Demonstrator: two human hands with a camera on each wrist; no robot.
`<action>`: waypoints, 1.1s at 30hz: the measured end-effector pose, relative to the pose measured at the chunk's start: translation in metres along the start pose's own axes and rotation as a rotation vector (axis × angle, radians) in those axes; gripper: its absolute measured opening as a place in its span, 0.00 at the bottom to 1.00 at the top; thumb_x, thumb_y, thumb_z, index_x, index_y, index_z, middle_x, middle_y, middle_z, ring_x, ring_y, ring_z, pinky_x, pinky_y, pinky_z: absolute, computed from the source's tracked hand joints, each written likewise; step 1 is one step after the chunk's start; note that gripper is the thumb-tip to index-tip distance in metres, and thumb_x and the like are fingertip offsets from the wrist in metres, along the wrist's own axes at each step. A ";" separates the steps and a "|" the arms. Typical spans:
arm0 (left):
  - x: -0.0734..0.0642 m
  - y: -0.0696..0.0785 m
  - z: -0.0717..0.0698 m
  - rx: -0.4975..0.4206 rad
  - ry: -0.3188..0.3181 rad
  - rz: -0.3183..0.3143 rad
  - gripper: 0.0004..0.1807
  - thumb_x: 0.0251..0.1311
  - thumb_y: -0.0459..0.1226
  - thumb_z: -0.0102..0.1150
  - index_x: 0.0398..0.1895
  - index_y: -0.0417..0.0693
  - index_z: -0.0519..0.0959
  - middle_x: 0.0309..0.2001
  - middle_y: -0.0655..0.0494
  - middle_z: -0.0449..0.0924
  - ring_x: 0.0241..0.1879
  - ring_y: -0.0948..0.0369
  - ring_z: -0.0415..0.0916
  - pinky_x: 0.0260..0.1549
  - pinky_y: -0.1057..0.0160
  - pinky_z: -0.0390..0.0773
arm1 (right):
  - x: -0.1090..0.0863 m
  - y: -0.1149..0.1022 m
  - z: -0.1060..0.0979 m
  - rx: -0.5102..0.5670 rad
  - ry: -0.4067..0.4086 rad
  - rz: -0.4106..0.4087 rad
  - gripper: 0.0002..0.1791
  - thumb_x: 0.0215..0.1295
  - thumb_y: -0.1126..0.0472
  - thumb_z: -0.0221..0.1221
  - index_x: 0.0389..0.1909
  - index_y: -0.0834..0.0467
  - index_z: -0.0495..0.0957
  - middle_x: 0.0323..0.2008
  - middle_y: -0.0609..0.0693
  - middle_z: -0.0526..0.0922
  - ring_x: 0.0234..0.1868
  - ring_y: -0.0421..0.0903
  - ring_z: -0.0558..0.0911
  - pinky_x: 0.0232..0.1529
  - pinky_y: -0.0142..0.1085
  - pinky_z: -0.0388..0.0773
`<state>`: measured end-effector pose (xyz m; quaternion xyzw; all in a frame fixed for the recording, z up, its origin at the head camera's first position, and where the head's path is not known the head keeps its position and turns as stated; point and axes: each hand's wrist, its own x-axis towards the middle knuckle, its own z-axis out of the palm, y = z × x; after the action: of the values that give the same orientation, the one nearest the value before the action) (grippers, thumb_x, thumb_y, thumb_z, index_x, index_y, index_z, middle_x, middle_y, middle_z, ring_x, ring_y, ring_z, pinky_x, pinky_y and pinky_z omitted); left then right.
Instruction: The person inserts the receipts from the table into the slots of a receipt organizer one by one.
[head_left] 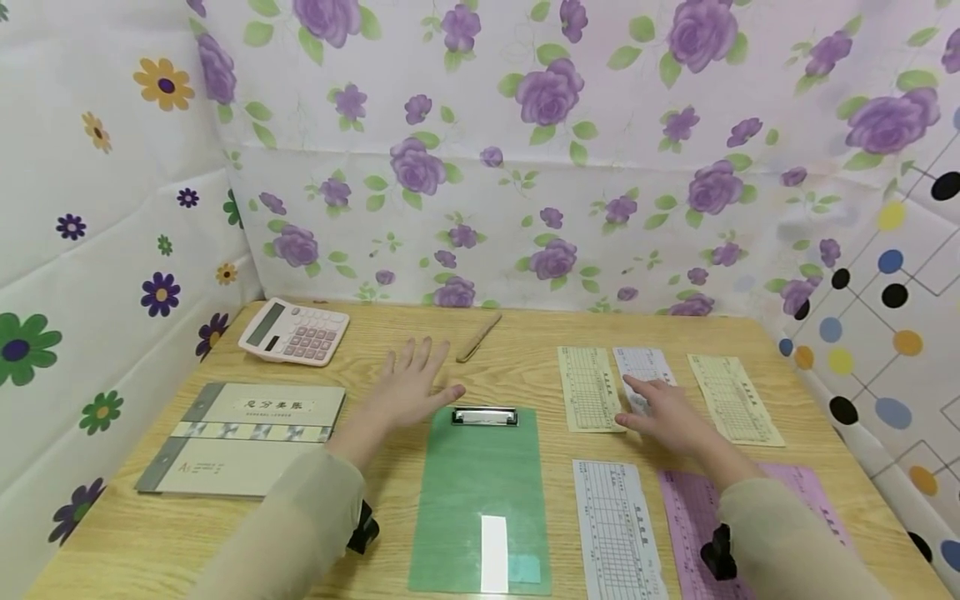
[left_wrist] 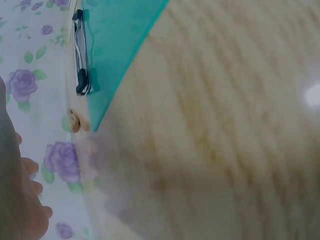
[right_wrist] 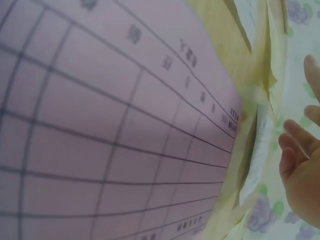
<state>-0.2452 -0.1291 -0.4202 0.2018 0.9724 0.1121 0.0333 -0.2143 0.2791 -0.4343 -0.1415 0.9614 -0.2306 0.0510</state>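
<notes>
My left hand (head_left: 408,390), fingers spread and straight, is over the table just left of the top of a green clipboard (head_left: 480,475) and holds nothing. The clipboard's metal clip (head_left: 484,416) has no paper under it. Over at the right, my right hand (head_left: 666,414) hovers with loosely extended fingers and an empty palm. It overlaps the lower part of a small white form (head_left: 641,363), and its thumb reaches the edge of a yellow form (head_left: 588,387). Below that wrist lies a pink form (right_wrist: 125,125), partly hidden by the sleeve in the head view.
Another yellow form (head_left: 735,398) lies at the right, and a white form (head_left: 618,529) beside the clipboard. A ledger book (head_left: 258,408) and a pink-white calculator (head_left: 296,332) are on the left. A tan pen (head_left: 478,338) lies near the floral backdrop (head_left: 480,217).
</notes>
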 end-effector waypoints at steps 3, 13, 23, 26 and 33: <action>0.000 0.004 0.007 -0.022 0.013 0.025 0.46 0.63 0.67 0.32 0.75 0.52 0.38 0.73 0.43 0.36 0.71 0.43 0.32 0.65 0.39 0.34 | 0.000 0.000 0.003 0.030 -0.007 0.008 0.42 0.62 0.44 0.58 0.69 0.63 0.56 0.58 0.69 0.66 0.53 0.65 0.70 0.49 0.60 0.70; 0.001 0.016 0.026 -0.120 -0.020 0.096 0.45 0.62 0.66 0.38 0.74 0.50 0.46 0.72 0.42 0.44 0.70 0.42 0.41 0.65 0.39 0.41 | 0.001 -0.007 0.008 0.055 -0.038 0.022 0.39 0.62 0.45 0.59 0.67 0.64 0.61 0.48 0.60 0.72 0.43 0.51 0.75 0.41 0.45 0.75; 0.002 0.022 0.036 -0.156 -0.138 0.091 0.49 0.58 0.70 0.33 0.75 0.54 0.42 0.73 0.46 0.44 0.70 0.44 0.42 0.65 0.39 0.42 | 0.001 -0.015 0.011 0.091 -0.093 0.045 0.37 0.62 0.48 0.59 0.65 0.65 0.62 0.31 0.49 0.75 0.27 0.44 0.71 0.29 0.36 0.69; 0.001 0.021 0.038 -0.149 -0.147 0.092 0.49 0.57 0.71 0.33 0.75 0.55 0.41 0.73 0.46 0.44 0.70 0.44 0.42 0.65 0.39 0.42 | 0.002 -0.017 0.014 0.096 -0.095 0.036 0.36 0.62 0.49 0.60 0.65 0.66 0.63 0.28 0.48 0.73 0.25 0.44 0.69 0.27 0.37 0.67; 0.001 0.023 0.039 -0.137 -0.150 0.102 0.49 0.56 0.72 0.31 0.75 0.56 0.41 0.73 0.47 0.45 0.70 0.45 0.42 0.64 0.39 0.43 | 0.004 -0.020 0.018 0.073 -0.085 0.072 0.34 0.62 0.50 0.61 0.63 0.67 0.65 0.27 0.49 0.73 0.24 0.44 0.69 0.25 0.36 0.66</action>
<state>-0.2329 -0.1006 -0.4526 0.2561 0.9458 0.1642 0.1141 -0.2100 0.2527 -0.4412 -0.1144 0.9538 -0.2571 0.1049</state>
